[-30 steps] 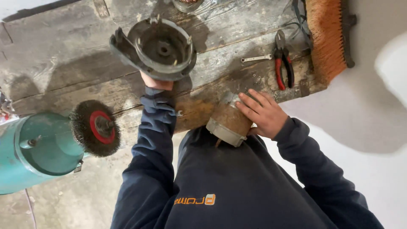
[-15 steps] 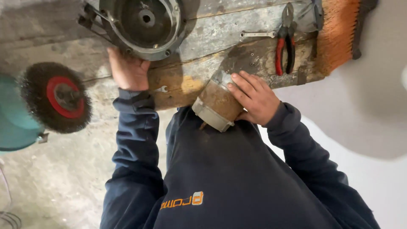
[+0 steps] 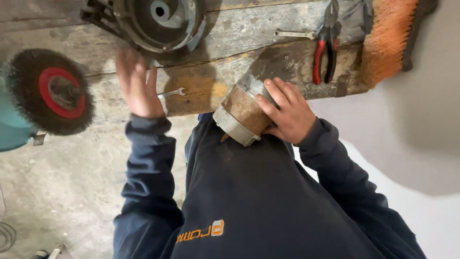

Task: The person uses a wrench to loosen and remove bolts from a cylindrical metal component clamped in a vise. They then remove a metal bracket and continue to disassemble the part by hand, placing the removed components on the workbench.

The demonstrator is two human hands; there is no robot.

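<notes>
While the right hand [image 3: 287, 112] clasps a rusty cylindrical motor part [image 3: 242, 115] at centre, the left hand [image 3: 136, 86] lies open, empty. Just above it, upper left, sits a round metal housing [image 3: 160, 21] on the tabletop [image 3: 239, 33].

- Soft, even daylight; no glare.
- Round metal housing [image 3: 158, 21] casts shadow down-right on workbench [image 3: 239, 29].
- Left hand [image 3: 136, 86] motion-blurred; rest fairly sharp.

Left hand [image 3: 136, 86] raised, fingers extended, right hand [image 3: 286, 111] curled, gripping
</notes>
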